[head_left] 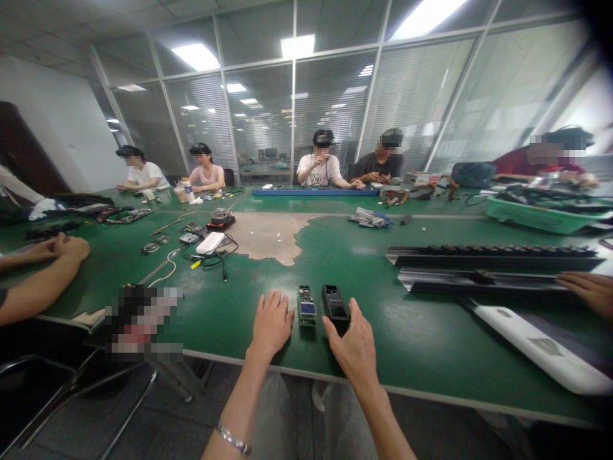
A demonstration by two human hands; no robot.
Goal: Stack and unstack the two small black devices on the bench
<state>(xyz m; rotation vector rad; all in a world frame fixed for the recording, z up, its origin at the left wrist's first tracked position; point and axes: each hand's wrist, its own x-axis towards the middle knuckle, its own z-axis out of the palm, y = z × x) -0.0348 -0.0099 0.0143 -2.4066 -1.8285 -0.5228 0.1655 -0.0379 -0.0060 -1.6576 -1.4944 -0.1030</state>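
Note:
My left hand [272,324] lies flat on the green table, fingers stretched forward, holding nothing. Just right of it is a narrow green circuit board [307,306] with a small bluish screen. Beside the board lies a black plastic housing [335,303] with square cutouts near its far end. My right hand [355,338] is at the near right side of this housing, thumb and fingers apart around its lower part. Whether the fingertips touch the housing I cannot tell.
Black slotted metal rails [488,281] and a long white device [546,348] lie on the right, near another person's hand [589,287]. A white box with cables [211,243] sits left of the bare patch [268,236]. Another person's hands [69,247] rest at far left.

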